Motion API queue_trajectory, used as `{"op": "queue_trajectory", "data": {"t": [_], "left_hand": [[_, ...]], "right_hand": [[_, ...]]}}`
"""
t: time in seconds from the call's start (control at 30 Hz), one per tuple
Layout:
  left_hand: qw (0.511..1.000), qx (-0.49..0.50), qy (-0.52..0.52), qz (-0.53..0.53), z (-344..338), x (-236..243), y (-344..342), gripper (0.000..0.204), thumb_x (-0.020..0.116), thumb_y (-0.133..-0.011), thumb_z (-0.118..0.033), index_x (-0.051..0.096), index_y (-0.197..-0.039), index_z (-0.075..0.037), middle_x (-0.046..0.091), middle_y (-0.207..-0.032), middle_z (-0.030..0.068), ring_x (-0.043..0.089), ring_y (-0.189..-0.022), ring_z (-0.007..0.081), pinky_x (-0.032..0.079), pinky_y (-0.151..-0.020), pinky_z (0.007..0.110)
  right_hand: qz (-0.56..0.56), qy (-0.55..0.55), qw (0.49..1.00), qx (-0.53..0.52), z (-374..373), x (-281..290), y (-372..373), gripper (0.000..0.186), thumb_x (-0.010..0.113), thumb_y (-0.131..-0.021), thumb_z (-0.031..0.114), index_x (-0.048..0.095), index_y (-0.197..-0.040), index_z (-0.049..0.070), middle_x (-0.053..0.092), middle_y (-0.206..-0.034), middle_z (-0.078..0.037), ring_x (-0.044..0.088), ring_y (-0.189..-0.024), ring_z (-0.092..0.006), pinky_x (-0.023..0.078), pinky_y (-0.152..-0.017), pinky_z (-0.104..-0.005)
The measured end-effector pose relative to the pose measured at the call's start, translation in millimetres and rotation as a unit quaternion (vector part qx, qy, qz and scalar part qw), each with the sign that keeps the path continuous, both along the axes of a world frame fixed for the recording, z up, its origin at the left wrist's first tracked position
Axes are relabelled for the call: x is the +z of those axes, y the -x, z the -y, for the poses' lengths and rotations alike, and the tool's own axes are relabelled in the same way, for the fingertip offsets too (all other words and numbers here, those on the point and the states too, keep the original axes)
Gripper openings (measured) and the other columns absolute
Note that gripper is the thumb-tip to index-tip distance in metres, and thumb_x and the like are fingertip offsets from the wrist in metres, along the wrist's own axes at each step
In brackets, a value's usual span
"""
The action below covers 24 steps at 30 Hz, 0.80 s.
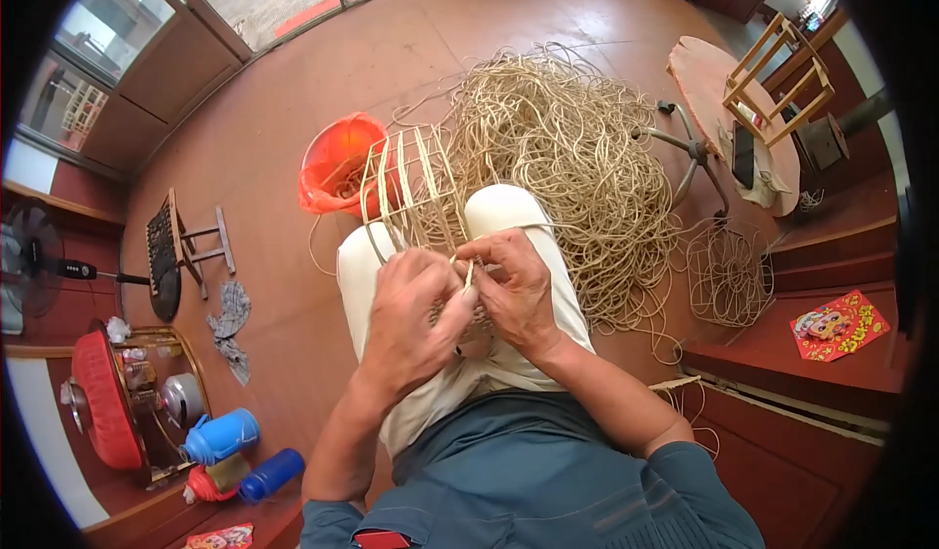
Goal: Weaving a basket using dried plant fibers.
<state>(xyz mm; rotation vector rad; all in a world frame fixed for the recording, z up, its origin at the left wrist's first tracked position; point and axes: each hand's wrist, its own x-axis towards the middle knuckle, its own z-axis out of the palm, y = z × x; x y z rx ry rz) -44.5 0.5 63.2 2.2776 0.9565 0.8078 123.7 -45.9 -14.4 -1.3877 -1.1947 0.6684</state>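
A frame of thin rods, partly wound with pale cord, rests on my lap between my knees and reaches forward. Over its near end my two hands work close together. My left hand is closed, thumb and fingers pinching a pale cord whose short length stands up between the hands. Curled around the same spot, my right hand pinches the cord too. A strand runs past my right knee toward a large heap of pale cord on the floor. Part of the woven near end is hidden beneath my hands.
An orange-lined bucket stands just beyond my left knee. To the right are a round-topped table with a small wooden frame on it, and a wire frame. A low stool, a cloth and flasks lie left.
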Motion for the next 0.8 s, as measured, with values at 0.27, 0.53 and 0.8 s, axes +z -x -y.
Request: {"op": "queue_trajectory", "data": {"t": [0.27,0.53,0.8], "left_hand": [[0.823,0.155,0.264,0.478,-44,43,234,0.027,0.066,-0.114,-0.032,0.064,-0.098,-0.01,0.049,-0.078,-0.0046,0.044,-0.063,0.0073,0.044,-0.062,0.025],[0.686,0.491,0.101,0.527,-84,76,489,0.026,0.07,-0.111,-0.037,0.066,-0.108,-0.012,0.037,-0.06,-0.0035,0.036,-0.051,0.0116,0.041,-0.054,0.03],[0.741,0.591,-0.298,0.11,-117,141,314,0.048,0.066,-0.11,-0.049,0.079,-0.117,-0.004,0.069,-0.082,0.0045,0.064,-0.073,0.0206,0.054,-0.071,0.037]], "right_hand": [[-0.208,0.069,0.974,-0.051,-10,-3,0,0.014,0.074,-0.107,0.011,0.073,-0.113,-0.001,0.075,-0.097,-0.003,0.068,-0.089,-0.0083,0.056,-0.08,-0.027],[-0.276,0.079,0.957,-0.035,-19,-12,-1,0.018,0.075,-0.105,0.009,0.061,-0.114,0.004,0.067,-0.095,0.0,0.061,-0.086,-0.0054,0.052,-0.077,-0.026],[-0.274,0.081,0.958,-0.037,-13,-11,-2,0.014,0.074,-0.106,0.009,0.061,-0.11,0.006,0.064,-0.089,0.003,0.058,-0.082,-0.0045,0.049,-0.075,-0.0249]]}}
